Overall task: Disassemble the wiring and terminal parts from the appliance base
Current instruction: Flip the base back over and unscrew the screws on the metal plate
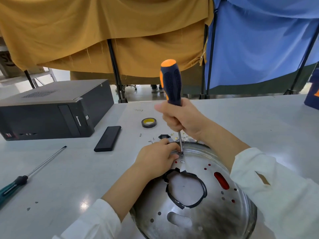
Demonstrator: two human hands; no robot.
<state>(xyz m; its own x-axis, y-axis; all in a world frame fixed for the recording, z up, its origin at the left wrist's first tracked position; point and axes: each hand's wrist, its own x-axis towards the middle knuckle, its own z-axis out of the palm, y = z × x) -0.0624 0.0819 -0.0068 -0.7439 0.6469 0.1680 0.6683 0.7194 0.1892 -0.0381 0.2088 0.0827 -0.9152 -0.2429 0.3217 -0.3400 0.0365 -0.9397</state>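
Note:
The round metal appliance base (203, 214) lies on the table in front of me, with a large centre hole ringed in black and several small holes. My right hand (183, 118) grips a screwdriver with an orange and dark blue handle (170, 81), held upright, its tip on a screw (182, 154) at the base's far rim. My left hand (155, 157) rests on the rim beside that screw and holds a small dark part (170, 141) there. A black terminal piece (163, 136) and loose screws (151, 140) lie just beyond the base.
A black computer case (51, 109) stands at the left. A second screwdriver with a green and black handle (32, 173) lies at the near left. A flat black box (107, 138) and a roll of black tape (148, 122) sit mid-table. Cloth-draped frames (114, 59) stand behind.

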